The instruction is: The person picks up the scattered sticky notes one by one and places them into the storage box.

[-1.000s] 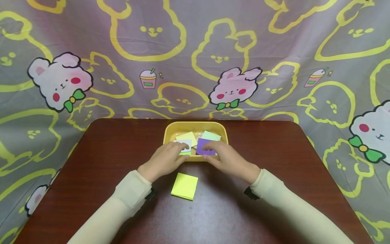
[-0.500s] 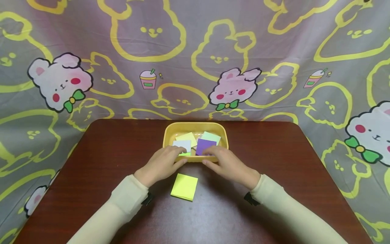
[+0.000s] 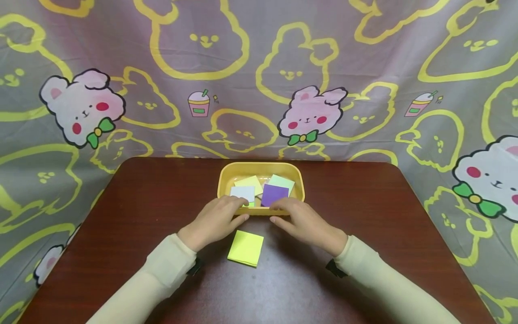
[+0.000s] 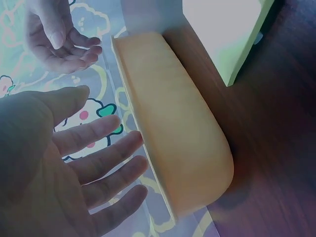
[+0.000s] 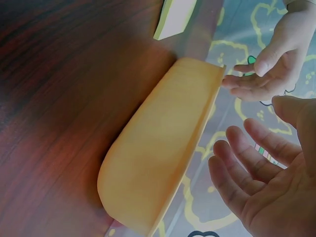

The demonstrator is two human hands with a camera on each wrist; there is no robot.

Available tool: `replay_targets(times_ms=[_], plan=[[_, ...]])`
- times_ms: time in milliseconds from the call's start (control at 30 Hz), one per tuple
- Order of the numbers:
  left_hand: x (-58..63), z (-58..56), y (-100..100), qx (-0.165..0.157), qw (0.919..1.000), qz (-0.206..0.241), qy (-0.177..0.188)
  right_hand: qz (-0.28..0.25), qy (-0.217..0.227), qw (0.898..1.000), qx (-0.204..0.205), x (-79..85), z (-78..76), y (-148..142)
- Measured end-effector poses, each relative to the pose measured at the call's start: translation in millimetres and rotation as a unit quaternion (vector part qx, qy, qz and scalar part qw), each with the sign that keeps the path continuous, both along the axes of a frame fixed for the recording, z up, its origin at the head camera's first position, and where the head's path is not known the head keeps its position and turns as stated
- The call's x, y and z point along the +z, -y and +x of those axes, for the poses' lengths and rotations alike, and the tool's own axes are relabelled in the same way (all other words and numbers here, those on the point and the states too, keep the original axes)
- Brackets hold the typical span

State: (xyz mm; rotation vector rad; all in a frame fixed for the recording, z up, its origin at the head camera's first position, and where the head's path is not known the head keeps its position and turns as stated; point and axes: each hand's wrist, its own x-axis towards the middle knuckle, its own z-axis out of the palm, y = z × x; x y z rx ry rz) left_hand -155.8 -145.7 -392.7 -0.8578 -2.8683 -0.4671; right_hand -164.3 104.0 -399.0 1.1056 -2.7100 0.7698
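Note:
A yellow plastic basket (image 3: 259, 168) stands near the back of the table with several square sticky-note pads inside. Among them are a white pad (image 3: 242, 192), a purple pad (image 3: 276, 195), a pale yellow pad (image 3: 250, 181) and a mint-green pad (image 3: 284, 181). My left hand (image 3: 212, 219) is at the basket's near left rim, fingers loosely bent and holding nothing. Opposite it, my right hand (image 3: 310, 222) hovers at the near right rim, also holding nothing. Both wrist views show spread, relaxed fingers beside the basket's outer wall (image 4: 173, 123). Nearer me lies a bright yellow sticky-note pad (image 3: 246, 248).
The dark red-brown table (image 3: 162, 189) has rounded far corners. A patterned cloth (image 3: 243, 90) with cartoon bunnies hangs behind it and along both sides.
Both hands have drawn back a little from over the basket toward me, uncovering more of the white and purple pads. The basket and the bright yellow pad stay in place.

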Motion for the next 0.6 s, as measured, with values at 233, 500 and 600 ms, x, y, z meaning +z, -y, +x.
replay_targets(times_ms=[233, 500, 600], plan=[[-0.5, 4.8, 2, 0.001, 1.0000, 0.001, -0.006, 0.007, 0.001, 1.000, -0.005, -3.6, 5.2, 0], [-0.4, 9.9, 4, 0.003, 1.0000, -0.002, 0.006, 0.009, 0.001, 1.000, -0.004, -7.7, 8.2, 0], [-1.9, 11.0, 4, 0.003, 1.0000, -0.001, 0.004, 0.005, -0.003, 1.000, 0.000, -8.5, 9.6, 0]])
